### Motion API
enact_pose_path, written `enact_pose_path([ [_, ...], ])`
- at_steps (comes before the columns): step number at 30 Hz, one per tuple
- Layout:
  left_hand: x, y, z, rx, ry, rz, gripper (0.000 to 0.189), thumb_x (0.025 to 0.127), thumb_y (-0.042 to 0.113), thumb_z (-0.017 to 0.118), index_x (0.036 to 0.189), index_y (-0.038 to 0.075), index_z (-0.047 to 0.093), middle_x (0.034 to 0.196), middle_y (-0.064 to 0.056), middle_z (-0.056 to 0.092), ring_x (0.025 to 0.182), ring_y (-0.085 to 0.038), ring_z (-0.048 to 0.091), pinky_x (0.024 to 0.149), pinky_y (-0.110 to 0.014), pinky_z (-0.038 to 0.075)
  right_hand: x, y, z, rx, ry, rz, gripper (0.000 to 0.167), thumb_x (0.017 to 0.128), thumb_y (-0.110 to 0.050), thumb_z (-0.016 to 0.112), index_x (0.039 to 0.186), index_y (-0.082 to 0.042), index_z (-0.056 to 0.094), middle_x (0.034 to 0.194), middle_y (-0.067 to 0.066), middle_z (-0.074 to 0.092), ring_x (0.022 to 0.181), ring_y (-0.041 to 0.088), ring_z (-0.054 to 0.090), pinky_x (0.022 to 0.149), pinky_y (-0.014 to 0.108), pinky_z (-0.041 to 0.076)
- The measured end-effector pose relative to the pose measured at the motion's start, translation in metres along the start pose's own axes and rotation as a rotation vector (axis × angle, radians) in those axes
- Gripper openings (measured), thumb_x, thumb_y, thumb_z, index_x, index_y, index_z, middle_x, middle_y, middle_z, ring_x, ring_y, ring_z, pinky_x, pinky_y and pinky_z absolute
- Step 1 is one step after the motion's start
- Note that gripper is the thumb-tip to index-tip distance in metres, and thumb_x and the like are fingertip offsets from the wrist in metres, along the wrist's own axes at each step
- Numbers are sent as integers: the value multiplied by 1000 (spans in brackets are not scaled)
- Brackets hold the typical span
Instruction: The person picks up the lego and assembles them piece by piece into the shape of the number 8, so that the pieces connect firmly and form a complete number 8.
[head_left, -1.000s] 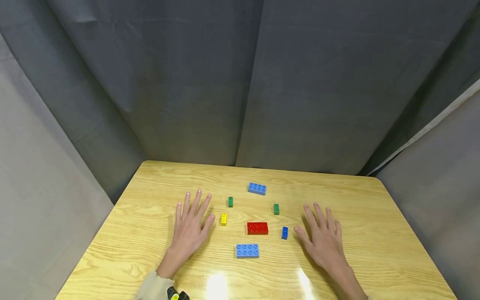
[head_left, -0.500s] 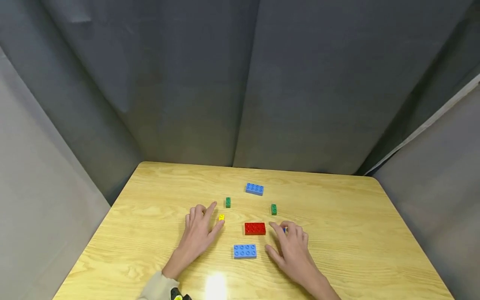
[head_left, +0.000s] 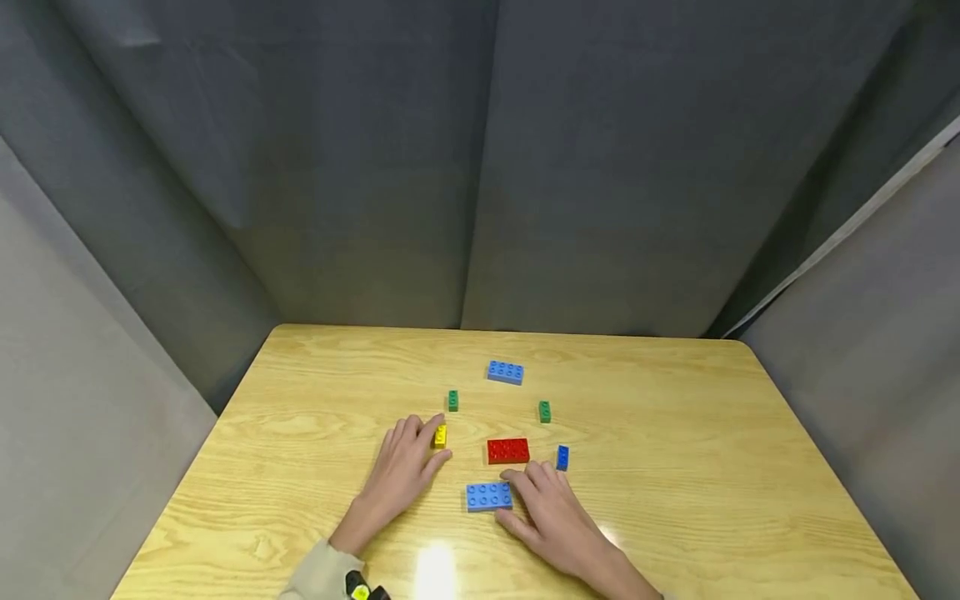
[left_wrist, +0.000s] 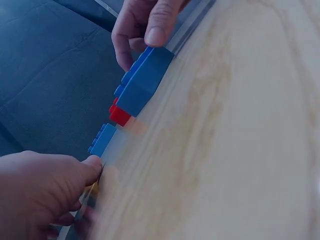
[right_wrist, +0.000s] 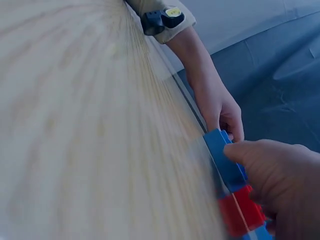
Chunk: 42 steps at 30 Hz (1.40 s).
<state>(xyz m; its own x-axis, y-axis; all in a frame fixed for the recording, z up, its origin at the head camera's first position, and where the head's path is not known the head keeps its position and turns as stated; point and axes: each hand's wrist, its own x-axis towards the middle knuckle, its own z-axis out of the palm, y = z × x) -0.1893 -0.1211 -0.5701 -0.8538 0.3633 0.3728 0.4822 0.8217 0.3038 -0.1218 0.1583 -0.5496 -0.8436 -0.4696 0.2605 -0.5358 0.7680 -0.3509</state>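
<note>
My left hand (head_left: 401, 462) is low at the yellow brick (head_left: 440, 437), its index finger beyond the brick and its thumb on the near side. A small gap shows between thumb and brick in the head view. My right hand (head_left: 551, 517) has thumb and index finger spread around the right end of the near light blue brick (head_left: 486, 497). The thumb overlaps that brick's corner in the right wrist view, where the light blue brick (right_wrist: 223, 157) stands in front of the red brick (right_wrist: 242, 212). Both bricks lie on the wooden table.
Beyond my right fingers lies the red brick (head_left: 507, 451), with a small dark blue brick (head_left: 562, 457) to its right. Farther back are two green bricks, one left (head_left: 453, 401) and one right (head_left: 544, 412), and another light blue brick (head_left: 506, 372). Grey curtains (head_left: 360, 167) surround the table (head_left: 300, 392).
From flat and spread at the sides, both hands have come inward. The left has lowered around the yellow brick, the right has passed the dark blue brick to the near light blue one. The bricks stay put.
</note>
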Motion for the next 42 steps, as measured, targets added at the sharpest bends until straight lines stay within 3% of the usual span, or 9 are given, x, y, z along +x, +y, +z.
enact_pose_path([
  [8, 2, 3, 6, 17, 8, 48, 48, 103, 32, 68, 146, 12, 59, 100, 2, 49, 83, -13, 36, 73, -28, 31, -4, 4, 3, 77, -66, 14, 47, 103, -49, 63, 140, -20, 61, 109, -13, 57, 99, 7, 47, 85, 32, 48],
  [13, 2, 6, 9, 37, 20, 67, 42, 104, 30, 66, 143, 13, 62, 98, 2, 48, 81, -13, 35, 71, -27, 32, -5, 6, 2, 94, -63, 32, 42, 105, -43, 62, 139, -18, 63, 107, -12, 60, 96, 6, 48, 81, 31, 48],
  [22, 9, 6, 13, 66, 83, 131, 40, 103, 28, 69, 137, 10, 63, 96, 2, 48, 81, -13, 36, 71, -27, 34, -2, 13, 3, 64, 32, 6, 41, 102, -39, 69, 135, -17, 65, 111, -9, 66, 96, 6, 52, 79, 31, 49],
  [28, 12, 5, 10, 60, 70, 128, 45, 103, 33, 69, 140, 10, 61, 97, 1, 49, 82, -14, 38, 71, -28, 36, 0, 18, 5, 95, 37, 23, 45, 101, -43, 69, 138, -16, 64, 123, -7, 68, 104, 8, 56, 89, 37, 51],
  [31, 9, 6, 9, 34, 32, 88, 55, 103, 39, 67, 149, 11, 55, 101, 0, 51, 83, -14, 39, 72, -28, 36, -1, 18, 5, 151, 8, 37, 52, 101, -46, 68, 142, -15, 61, 107, -11, 65, 98, 7, 54, 85, 34, 49],
  [35, 2, 5, 8, 14, -2, 34, 60, 105, 40, 63, 155, 10, 49, 103, 1, 51, 84, -13, 39, 72, -28, 35, 0, 17, 5, 222, 2, 31, 54, 100, -44, 70, 143, -12, 59, 83, -13, 50, 83, 6, 45, 74, 26, 39],
  [42, -8, 4, 5, -55, 20, 3, 43, 105, 27, 64, 144, 8, 61, 98, 3, 50, 82, -12, 38, 73, -28, 35, 3, 15, 11, 256, 16, 8, 40, 103, -33, 68, 137, -12, 62, 80, -13, 46, 84, 5, 45, 73, 24, 37],
])
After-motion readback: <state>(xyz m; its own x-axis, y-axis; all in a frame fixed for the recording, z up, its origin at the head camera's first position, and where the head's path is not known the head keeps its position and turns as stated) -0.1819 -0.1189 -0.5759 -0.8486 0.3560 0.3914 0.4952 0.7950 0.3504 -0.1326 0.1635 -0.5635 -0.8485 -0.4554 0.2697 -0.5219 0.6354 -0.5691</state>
